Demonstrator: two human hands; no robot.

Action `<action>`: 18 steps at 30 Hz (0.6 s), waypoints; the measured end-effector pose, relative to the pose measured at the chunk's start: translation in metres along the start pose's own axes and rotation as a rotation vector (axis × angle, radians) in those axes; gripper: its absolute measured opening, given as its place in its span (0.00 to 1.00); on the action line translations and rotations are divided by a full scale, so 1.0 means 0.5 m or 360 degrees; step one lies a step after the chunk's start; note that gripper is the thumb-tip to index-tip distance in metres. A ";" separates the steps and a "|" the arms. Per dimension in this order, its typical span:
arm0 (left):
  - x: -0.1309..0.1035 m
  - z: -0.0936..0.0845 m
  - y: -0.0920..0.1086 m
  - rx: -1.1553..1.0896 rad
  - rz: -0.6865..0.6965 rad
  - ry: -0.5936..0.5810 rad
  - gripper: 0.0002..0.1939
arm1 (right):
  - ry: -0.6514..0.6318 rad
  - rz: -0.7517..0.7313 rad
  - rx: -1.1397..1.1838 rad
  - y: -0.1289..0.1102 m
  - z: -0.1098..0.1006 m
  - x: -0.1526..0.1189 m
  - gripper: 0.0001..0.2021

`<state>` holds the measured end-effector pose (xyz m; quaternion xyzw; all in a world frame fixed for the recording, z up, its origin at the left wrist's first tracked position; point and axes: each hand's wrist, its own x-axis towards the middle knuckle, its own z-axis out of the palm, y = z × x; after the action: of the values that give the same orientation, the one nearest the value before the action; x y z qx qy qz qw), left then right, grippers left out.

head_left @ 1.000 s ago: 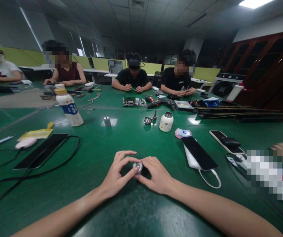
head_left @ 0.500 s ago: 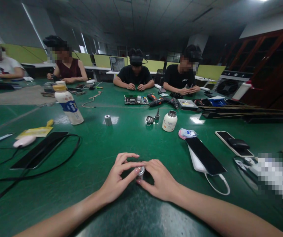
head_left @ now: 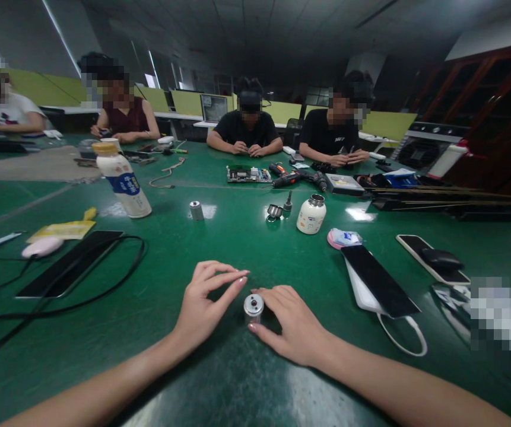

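A small silver metal cylinder [head_left: 253, 308] stands upright on the green table [head_left: 219, 249], its round top with a dark centre facing up. My right hand [head_left: 288, 323] grips it from the right, thumb at the near side and fingers at the far side. Just left of the cylinder, my left hand [head_left: 206, 302] hovers with nothing in it, its thumb and fingers apart. A second silver cylinder [head_left: 196, 210] stands farther back. To its right are a steel cup-like lid [head_left: 274, 212], a dark small part [head_left: 288, 201] and an open cream bottle [head_left: 311, 214].
A labelled bottle [head_left: 124, 184], a tablet [head_left: 70, 264] and black cables lie left. Phones [head_left: 377, 281], a white cable and a black mouse [head_left: 442, 259] lie right. A circuit board [head_left: 248, 174] and power drills [head_left: 302, 178] are farther back, with several people seated beyond.
My left hand has moved left, off the cylinder, uncovering its top. My right hand still holds it. The view has shifted slightly.
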<state>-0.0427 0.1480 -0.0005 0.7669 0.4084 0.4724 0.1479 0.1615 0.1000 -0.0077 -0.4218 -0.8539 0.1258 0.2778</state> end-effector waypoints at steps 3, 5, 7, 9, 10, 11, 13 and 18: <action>0.012 -0.004 -0.036 0.0433 -0.0068 0.0081 0.10 | -0.0004 0.0004 0.0016 -0.001 -0.001 0.000 0.21; 0.012 -0.003 -0.058 0.0634 -0.0111 0.0075 0.09 | -0.0009 0.0007 0.0018 -0.001 -0.002 0.000 0.21; 0.006 0.001 -0.071 0.0743 -0.0119 0.0024 0.08 | -0.0018 0.0009 0.0016 -0.001 -0.002 -0.001 0.21; 0.001 0.005 -0.077 0.0801 -0.0113 -0.0031 0.08 | -0.0025 0.0008 0.0014 -0.001 -0.002 -0.002 0.22; 0.000 0.006 -0.076 0.0818 -0.0115 -0.0050 0.08 | -0.0028 0.0007 0.0014 -0.001 -0.001 -0.002 0.22; 0.000 0.005 -0.074 0.0827 -0.0120 -0.0061 0.08 | -0.0031 0.0007 0.0015 -0.001 -0.002 -0.002 0.22; 0.002 0.003 -0.063 0.0800 -0.0116 -0.0024 0.08 | -0.0033 0.0007 0.0014 -0.001 -0.002 -0.002 0.21; -0.005 -0.003 -0.010 0.0321 0.0145 0.0097 0.09 | -0.0050 0.0013 0.0006 -0.002 -0.002 -0.003 0.20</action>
<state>-0.0469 0.1492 -0.0044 0.7809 0.4229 0.4582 0.0358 0.1623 0.0984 -0.0070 -0.4228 -0.8561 0.1351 0.2647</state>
